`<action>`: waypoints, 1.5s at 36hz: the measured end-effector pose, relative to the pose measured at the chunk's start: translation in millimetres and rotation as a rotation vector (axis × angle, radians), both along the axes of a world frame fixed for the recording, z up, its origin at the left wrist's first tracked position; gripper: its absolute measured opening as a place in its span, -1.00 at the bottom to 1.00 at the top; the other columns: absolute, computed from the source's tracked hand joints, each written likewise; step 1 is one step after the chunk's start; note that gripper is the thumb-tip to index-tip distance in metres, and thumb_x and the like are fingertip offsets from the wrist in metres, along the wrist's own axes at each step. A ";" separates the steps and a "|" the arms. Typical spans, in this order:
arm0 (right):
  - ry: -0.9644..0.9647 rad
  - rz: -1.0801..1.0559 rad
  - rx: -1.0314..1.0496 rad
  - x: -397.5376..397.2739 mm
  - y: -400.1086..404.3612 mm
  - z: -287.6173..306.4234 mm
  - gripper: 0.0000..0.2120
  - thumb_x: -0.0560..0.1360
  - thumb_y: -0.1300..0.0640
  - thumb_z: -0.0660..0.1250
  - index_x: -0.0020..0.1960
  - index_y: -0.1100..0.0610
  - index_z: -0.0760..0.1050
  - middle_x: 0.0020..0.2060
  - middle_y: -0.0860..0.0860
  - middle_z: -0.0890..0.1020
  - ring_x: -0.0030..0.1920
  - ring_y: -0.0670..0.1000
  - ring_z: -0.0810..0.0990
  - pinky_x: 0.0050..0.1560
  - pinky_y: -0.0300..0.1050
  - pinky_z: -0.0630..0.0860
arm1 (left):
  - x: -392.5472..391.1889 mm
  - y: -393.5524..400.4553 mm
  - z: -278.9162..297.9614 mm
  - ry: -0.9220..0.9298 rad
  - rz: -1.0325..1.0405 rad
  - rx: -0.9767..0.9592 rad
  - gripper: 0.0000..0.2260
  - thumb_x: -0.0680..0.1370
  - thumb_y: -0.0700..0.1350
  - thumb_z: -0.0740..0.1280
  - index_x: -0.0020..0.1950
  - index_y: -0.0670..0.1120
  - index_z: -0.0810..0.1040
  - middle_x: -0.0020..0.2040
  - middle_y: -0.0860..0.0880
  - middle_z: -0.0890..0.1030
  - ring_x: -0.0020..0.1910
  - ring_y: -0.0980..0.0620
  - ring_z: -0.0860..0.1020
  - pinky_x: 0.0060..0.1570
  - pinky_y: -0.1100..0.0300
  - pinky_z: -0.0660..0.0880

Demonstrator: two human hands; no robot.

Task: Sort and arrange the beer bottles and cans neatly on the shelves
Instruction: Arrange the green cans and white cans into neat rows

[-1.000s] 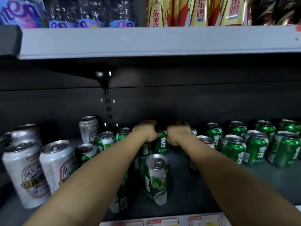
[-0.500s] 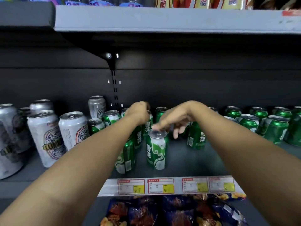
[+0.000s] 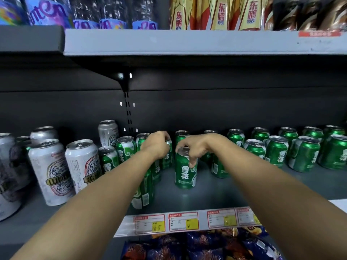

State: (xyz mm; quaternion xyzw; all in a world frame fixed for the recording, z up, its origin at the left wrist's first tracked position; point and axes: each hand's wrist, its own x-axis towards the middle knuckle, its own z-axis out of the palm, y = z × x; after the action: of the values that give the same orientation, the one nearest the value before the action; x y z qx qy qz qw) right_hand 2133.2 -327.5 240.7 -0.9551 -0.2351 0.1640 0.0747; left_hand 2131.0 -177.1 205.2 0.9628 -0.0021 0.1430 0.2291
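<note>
The shelf [image 3: 216, 194] holds upright green cans. My right hand [image 3: 197, 147] pinches the front can [image 3: 185, 173] by its rim; my left hand [image 3: 156, 145] grips a can behind (mostly hidden).

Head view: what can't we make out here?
- Price tags on the shelf edge: print too small and blurred to read.
- Green can under the left forearm: mostly covered by the arm.
- Left hand: its fingers curl behind a green can, so the grip is hidden.
- Dark can at the left edge: cut off and blurred.
- Right hand covers the lid of the front can.
</note>
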 end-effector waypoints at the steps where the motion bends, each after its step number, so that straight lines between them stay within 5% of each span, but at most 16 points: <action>1: 0.012 -0.018 0.022 3.2 -2.7 -0.2 -0.36 0.41 0.34 0.46 0.42 0.04 0.36 0.32 0.07 0.40 0.24 0.14 0.47 0.18 0.04 0.54 | 0.5 -0.3 -1.0 0.007 -0.010 0.004 -0.63 0.52 -0.26 0.23 0.28 0.02 0.53 0.31 -0.02 0.54 0.24 -0.08 0.51 0.16 0.05 0.50; 7: -0.057 -0.054 -0.015 18.0 -9.3 -1.0 -0.39 0.41 0.36 0.45 0.40 0.10 0.37 0.17 0.03 0.39 0.19 0.10 0.45 0.22 0.05 0.50 | 3.7 2.1 -1.8 0.051 -0.062 0.036 -0.64 0.51 -0.25 0.22 0.24 0.06 0.54 0.31 -0.01 0.54 0.24 -0.09 0.51 0.19 0.02 0.50; 13: -0.011 -0.099 -0.074 28.3 -11.9 -0.6 -0.38 0.42 0.34 0.44 0.41 0.12 0.33 0.31 0.08 0.41 0.28 0.17 0.45 0.28 0.12 0.46 | 9.0 7.9 -7.1 0.064 -0.044 0.047 -0.59 0.52 -0.28 0.22 0.30 0.07 0.51 0.29 -0.05 0.54 0.23 -0.11 0.51 0.13 0.07 0.50; 17: 0.039 -0.098 -0.063 29.1 -6.0 -0.2 -0.38 0.45 0.15 0.48 0.42 0.17 0.30 0.29 0.05 0.40 0.28 0.13 0.44 0.30 0.09 0.44 | 12.4 9.3 -4.8 0.042 -0.042 0.032 -0.65 0.52 -0.28 0.22 0.24 0.01 0.53 0.23 -0.04 0.55 0.17 -0.09 0.51 0.04 0.09 0.50; 21: -0.055 -0.080 -0.078 35.1 -4.1 -6.9 -0.72 0.48 0.12 0.44 0.09 0.07 0.40 0.08 0.01 0.40 0.04 0.05 0.42 0.04 -0.08 0.43 | 16.3 17.9 0.0 0.016 0.014 0.031 -0.65 0.50 -0.27 0.24 0.25 -0.02 0.54 0.20 -0.08 0.57 0.15 -0.11 0.53 0.04 0.08 0.52; 26: -0.045 -0.123 0.022 36.5 -3.8 -4.5 -0.57 0.46 -0.07 0.45 0.24 0.09 0.47 0.24 0.02 0.47 0.23 0.08 0.48 0.23 -0.04 0.43 | 25.6 34.7 4.7 0.014 0.114 0.036 -0.61 0.51 -0.21 0.26 0.32 0.04 0.51 0.24 -0.10 0.57 0.22 -0.14 0.51 0.18 0.03 0.50; 29: -0.222 -0.165 0.180 39.9 4.1 -3.9 -0.47 0.48 -0.16 0.38 0.36 0.07 0.44 0.30 0.01 0.49 0.28 0.06 0.47 0.27 -0.08 0.42 | 33.3 43.5 5.8 0.018 0.135 0.059 -0.64 0.55 -0.15 0.27 0.34 0.03 0.49 0.27 -0.10 0.55 0.27 -0.14 0.47 0.23 0.01 0.47; 34: -0.403 -0.156 0.143 46.5 24.4 -4.9 -0.64 0.56 -0.01 0.29 0.35 -0.06 0.43 0.29 -0.02 0.52 0.28 0.06 0.48 0.24 -0.07 0.43 | 43.6 56.1 7.0 0.114 0.137 0.181 -0.60 0.59 0.03 0.25 0.43 0.03 0.37 0.38 -0.13 0.44 0.36 -0.18 0.37 0.30 -0.01 0.39; 43: -0.414 -0.034 -0.094 54.2 67.2 -10.4 -0.39 0.56 0.15 0.21 0.56 -0.07 0.10 0.53 0.06 0.21 0.50 0.14 0.20 0.46 0.10 0.08 | 62.1 80.4 5.9 0.278 0.091 0.290 -0.42 0.56 0.24 0.23 0.51 0.03 0.27 0.47 -0.11 0.36 0.39 -0.18 0.37 0.35 -0.06 0.36; 54: -0.354 -0.011 -0.198 72.3 83.9 -19.8 -0.45 0.50 0.11 0.31 0.46 0.01 0.26 0.43 0.08 0.35 0.42 0.16 0.32 0.40 0.17 0.16 | 67.9 82.8 -2.4 0.326 0.153 0.340 -0.33 0.52 0.28 0.29 0.53 0.03 0.19 0.49 -0.09 0.32 0.47 -0.15 0.26 0.41 -0.12 0.19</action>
State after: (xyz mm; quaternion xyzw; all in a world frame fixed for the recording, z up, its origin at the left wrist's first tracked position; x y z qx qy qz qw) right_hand 2205.5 -243.5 220.9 -0.9730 -0.2220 0.0152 -0.0612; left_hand 2198.9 -94.3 202.7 0.9953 0.0837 0.0000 0.0496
